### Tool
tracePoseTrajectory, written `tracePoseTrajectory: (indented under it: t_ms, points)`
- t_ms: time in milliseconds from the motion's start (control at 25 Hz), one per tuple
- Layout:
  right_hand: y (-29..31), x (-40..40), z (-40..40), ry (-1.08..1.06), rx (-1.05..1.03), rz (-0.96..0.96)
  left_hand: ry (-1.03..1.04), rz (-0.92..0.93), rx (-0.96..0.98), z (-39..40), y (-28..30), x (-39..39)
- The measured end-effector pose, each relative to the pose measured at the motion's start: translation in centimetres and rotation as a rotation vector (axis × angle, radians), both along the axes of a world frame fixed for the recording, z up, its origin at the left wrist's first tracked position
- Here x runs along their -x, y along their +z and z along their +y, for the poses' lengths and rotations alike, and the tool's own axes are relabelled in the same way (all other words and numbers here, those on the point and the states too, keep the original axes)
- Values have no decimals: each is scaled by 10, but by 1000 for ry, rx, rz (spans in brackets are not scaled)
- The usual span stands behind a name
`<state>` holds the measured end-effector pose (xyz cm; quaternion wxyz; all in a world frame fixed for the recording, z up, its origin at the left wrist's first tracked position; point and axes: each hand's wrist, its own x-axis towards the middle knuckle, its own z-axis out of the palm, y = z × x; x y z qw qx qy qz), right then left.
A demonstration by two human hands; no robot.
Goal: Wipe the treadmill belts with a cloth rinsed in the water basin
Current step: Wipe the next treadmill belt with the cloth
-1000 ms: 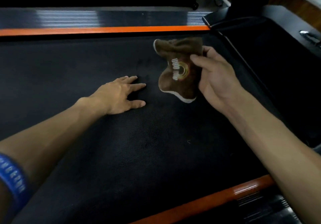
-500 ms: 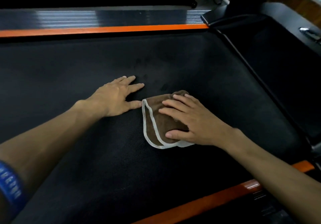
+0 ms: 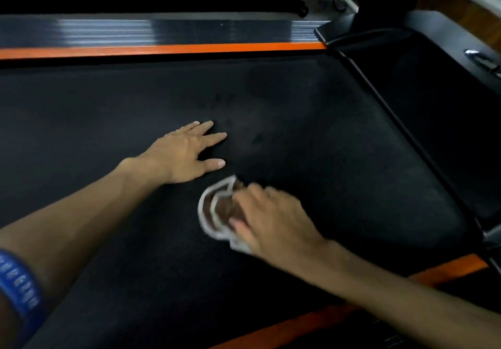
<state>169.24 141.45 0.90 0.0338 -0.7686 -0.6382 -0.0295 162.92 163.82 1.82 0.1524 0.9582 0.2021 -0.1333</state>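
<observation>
Orange trim (image 3: 311, 321) borders the near edge of the deck, with a blue wristband (image 3: 19, 286) on the left forearm at the frame's lower left corner. Just beyond it, the right hand (image 3: 271, 221) lies flat over the brown cloth (image 3: 217, 213), fingers spread and pressing it onto the treadmill belt (image 3: 108, 253). A second ago the cloth was held bunched in the air above the belt; half a second ago it was set down under the palm; now hand and cloth have slid toward the near edge and are motion-blurred. Assessment: the wiping stroke is in progress, drawn toward the person. The cloth's white edging shows at the hand's left side; the remainder is covered by the hand. The left hand (image 3: 187, 153) rests palm-down on the belt just beyond the cloth, fingers straight, holding nothing, position unchanged across the interval; it appears to serve as a brace. Farther out, faint darker marks (image 3: 257, 137) sit on the belt; whether damp or dirt cannot be determined in this light. The far rail (image 3: 162, 49) is orange with a ribbed grey strip behind it. At right, a dark housing (image 3: 439, 110) is only partly visible. The water basin is out of view. A second belt cannot be confirmed.
</observation>
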Motion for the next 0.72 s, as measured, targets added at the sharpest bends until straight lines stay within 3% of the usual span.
tracePoseTrajectory:
  t_ms: [200,280,360,440,520,720]
  points:
    - [-14,14,-13,327,-83,-96,-2,-65,-35,7,-2,12]
    - [-17,-22,20,208,-128,-189,58,-53,-128,7,-5,20]
    - [-16,-73,58,-92,-168,-233,120,-11,-170,7,-8,26]
    - [-10,-121,82,-438,-155,-192,139,7,-156,9,-8,27]
    - [-14,-139,93,-608,-162,-152,135,10,-141,12,-7,26]
    - [-4,-39,87,-297,30,56,119,8,-145,17,-6,27]
